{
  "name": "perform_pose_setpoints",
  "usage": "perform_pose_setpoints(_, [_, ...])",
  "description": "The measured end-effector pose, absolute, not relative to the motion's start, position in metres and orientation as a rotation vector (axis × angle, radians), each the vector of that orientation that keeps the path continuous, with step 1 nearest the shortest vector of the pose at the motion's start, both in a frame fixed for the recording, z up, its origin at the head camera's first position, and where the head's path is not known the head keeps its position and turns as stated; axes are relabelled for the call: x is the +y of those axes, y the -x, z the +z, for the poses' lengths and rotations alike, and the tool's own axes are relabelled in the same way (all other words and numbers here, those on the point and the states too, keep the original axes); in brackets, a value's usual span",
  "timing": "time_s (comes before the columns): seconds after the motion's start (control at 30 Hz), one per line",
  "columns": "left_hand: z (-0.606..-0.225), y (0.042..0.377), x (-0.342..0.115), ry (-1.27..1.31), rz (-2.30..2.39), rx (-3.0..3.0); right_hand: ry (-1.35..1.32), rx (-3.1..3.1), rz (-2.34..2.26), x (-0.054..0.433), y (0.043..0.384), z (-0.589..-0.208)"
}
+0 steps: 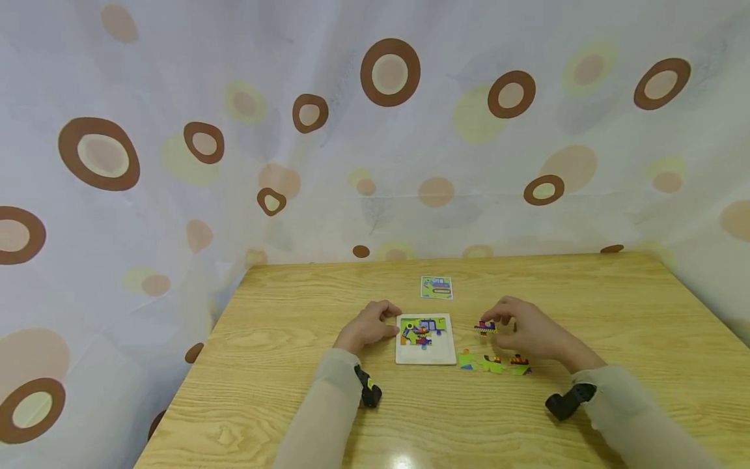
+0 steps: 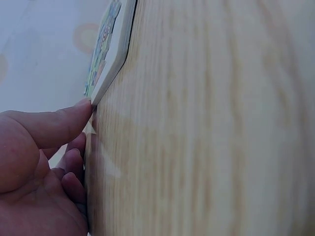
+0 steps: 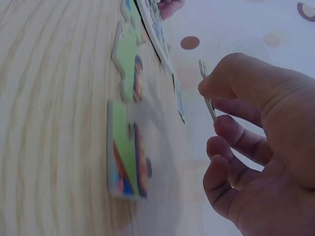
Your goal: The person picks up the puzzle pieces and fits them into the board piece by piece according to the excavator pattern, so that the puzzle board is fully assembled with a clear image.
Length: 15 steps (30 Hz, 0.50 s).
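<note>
My right hand (image 1: 530, 329) pinches a puzzle piece (image 1: 485, 327) between thumb and fingertips, held above the table to the right of the puzzle board. In the right wrist view, the piece (image 3: 208, 93) shows nearly edge-on. At the board's left edge rests my left hand (image 1: 372, 327), its thumb (image 2: 74, 115) touching the rim in the left wrist view. Within the white frame of the puzzle board (image 1: 424, 356), the upper part is filled with pieces showing a digger, and the lower part is bare white.
Several loose puzzle pieces (image 1: 493, 366) lie in a row at the board's lower right. A small picture card (image 1: 436, 287) with a digger lies beyond the board. The wooden table (image 1: 293, 326) ends at a patterned cloth (image 1: 328, 163) behind it.
</note>
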<state>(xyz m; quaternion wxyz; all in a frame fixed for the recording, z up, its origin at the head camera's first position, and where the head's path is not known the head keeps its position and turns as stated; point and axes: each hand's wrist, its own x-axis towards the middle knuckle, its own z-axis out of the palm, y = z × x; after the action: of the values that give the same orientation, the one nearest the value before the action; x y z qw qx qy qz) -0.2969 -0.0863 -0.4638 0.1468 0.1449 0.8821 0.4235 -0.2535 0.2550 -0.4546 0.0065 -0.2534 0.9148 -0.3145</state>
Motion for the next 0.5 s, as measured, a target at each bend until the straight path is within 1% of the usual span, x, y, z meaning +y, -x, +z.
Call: perform_pose_setpoints(0.5, [-0.464,0.297,-0.086,-0.408,1.231,2.532,0.897,2.745,-1.061,0.207,0.261,-0.457])
